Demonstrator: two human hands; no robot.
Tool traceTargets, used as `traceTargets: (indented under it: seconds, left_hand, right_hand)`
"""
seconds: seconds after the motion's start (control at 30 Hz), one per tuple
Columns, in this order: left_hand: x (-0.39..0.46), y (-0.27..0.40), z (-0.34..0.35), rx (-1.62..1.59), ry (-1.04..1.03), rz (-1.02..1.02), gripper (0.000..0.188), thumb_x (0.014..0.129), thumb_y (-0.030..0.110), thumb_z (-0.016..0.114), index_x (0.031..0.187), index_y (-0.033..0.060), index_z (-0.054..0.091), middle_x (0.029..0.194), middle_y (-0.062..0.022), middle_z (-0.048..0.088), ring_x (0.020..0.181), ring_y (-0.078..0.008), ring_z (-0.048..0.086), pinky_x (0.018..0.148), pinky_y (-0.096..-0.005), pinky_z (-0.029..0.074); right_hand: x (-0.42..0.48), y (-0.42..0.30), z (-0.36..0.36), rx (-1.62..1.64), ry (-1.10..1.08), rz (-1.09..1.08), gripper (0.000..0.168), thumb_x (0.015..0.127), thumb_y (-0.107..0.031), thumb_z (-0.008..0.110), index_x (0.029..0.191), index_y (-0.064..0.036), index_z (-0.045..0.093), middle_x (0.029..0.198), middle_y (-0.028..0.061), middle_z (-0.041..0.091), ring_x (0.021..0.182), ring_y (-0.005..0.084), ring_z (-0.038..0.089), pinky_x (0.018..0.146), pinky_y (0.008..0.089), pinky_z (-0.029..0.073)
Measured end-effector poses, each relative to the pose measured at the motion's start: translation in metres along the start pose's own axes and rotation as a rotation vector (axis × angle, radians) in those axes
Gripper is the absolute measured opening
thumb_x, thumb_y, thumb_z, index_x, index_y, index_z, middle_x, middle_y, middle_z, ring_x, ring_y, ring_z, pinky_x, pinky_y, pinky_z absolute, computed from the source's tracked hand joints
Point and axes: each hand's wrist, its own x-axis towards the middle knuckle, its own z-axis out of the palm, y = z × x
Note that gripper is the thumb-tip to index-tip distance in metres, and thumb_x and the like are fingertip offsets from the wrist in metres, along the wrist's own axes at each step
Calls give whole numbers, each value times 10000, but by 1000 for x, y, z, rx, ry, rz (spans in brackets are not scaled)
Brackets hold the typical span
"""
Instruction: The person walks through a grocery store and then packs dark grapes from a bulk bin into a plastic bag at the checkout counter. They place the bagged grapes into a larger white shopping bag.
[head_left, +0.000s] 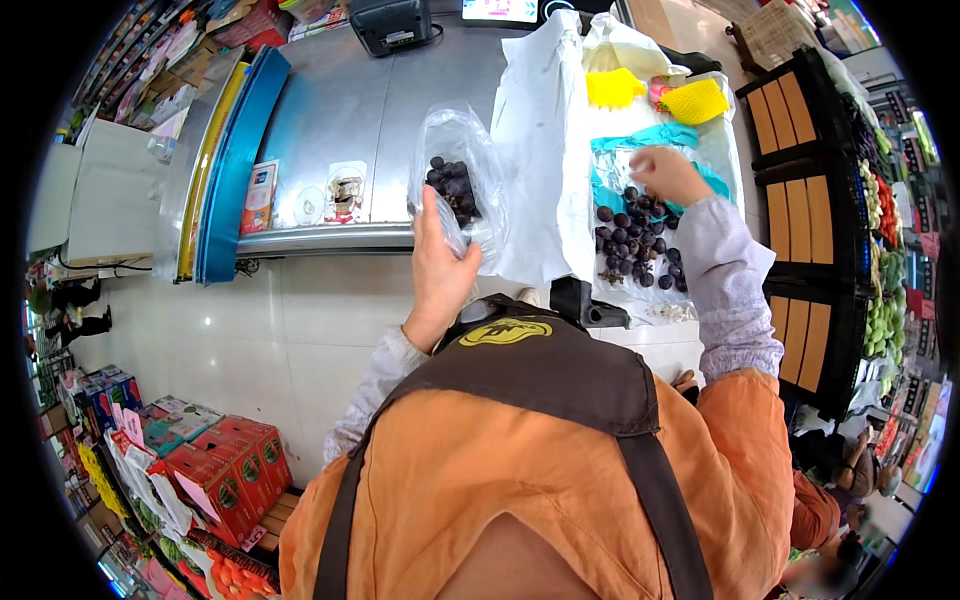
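A clear plastic bag (487, 172) stands with its mouth spread at the front edge of the metal counter. Dark purple grapes (452, 187) lie inside it. My left hand (441, 262) grips the near side of this bag, thumb to the right and fingers to the left. To the right, my right hand (670, 174) hovers over loose dark grapes (637, 236) in a paper-lined box (735, 165). Its fingers are curled and slightly blurred, so whether something is between them is unclear. Turquoise wrapping (660, 136) lies beneath and behind that hand.
Yellow foam nets (694, 101) lie at the box's far end. White lining paper (536, 150) drapes between box and counter (330, 97). A black device (394, 26) stands at the back. Blue panels (240, 165) rise at left; black-framed wooden-slat stands (799, 214) are at right.
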Motion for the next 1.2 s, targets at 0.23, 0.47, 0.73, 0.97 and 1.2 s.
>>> traceTargets:
  seconds: [0.23,0.47,0.73,0.97,1.2]
  left_hand:
    - [1,1,8,33,3,42,887,744,49,662,1485,-17,178,1378,-248,399,1285,-383,417,1052,-400,364]
    - [-7,9,11,60,40,-6,885,747,61,669,1483,-13,183,1363,-261,405,1256,-399,442,1026,-398,391]
    - [-51,22,30,60,-23,-140,832,797,83,600,1498,-20,162,1546,-235,187,1444,-348,177,1158,-369,219]
    - [-85,33,73,-9,156,-126,938,742,2,579,1505,12,34,1430,-292,283,1020,-433,537,844,-452,455]
    - [-83,50,72,-46,116,-214,933,729,-13,575,1498,-2,47,1401,-289,305,1002,-425,548,819,-450,464]
  right_hand:
    - [0,41,60,-153,169,-199,437,739,-293,738,1074,-61,582,962,163,673,922,349,638,795,414,504]
    - [-14,24,62,-99,117,-473,424,750,-269,704,1086,-62,548,983,205,611,901,388,615,779,446,500]
    - [-24,50,90,-253,-39,-526,523,795,-255,659,1231,-11,504,1132,246,578,1061,424,550,925,470,448]
    - [-62,66,73,-104,-151,-808,644,739,-217,750,1275,-14,457,1151,235,591,1081,424,565,864,449,475]
    - [-74,71,77,-226,-62,-856,491,746,-123,727,1147,-9,467,1010,218,556,925,451,559,729,481,461]
